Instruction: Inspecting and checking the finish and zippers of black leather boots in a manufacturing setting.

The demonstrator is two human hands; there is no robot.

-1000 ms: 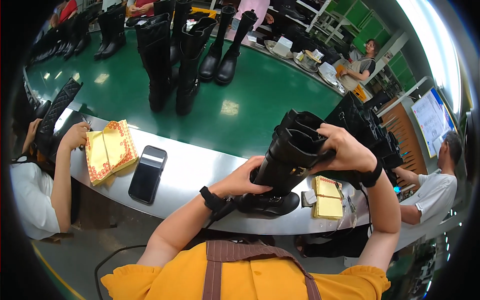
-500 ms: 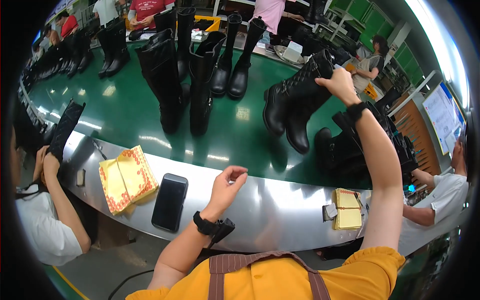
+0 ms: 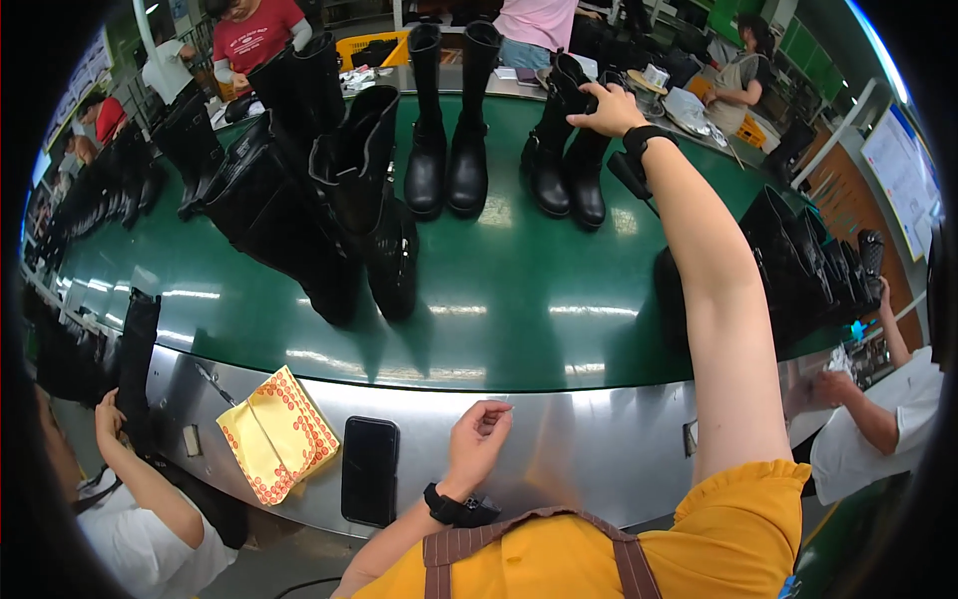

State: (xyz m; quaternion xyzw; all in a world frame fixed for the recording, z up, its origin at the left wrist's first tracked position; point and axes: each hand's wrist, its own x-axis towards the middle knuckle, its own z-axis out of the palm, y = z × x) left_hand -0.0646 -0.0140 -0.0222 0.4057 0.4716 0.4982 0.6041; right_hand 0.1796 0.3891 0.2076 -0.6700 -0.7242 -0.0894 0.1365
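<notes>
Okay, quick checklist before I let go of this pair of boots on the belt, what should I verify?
1. Right hand rests on top of the pair of short black boots: ok.
2. Both boots stand upright on the green belt: ok.
3. Pair stands apart from the tall boots beside it: ok.
4. Soles flat on the belt: cannot tell, the view bends there.
5. Left hand empty, loosely curled over the metal ledge: ok.
6. Phone and yellow cloth lie off the belt: ok.
</notes>
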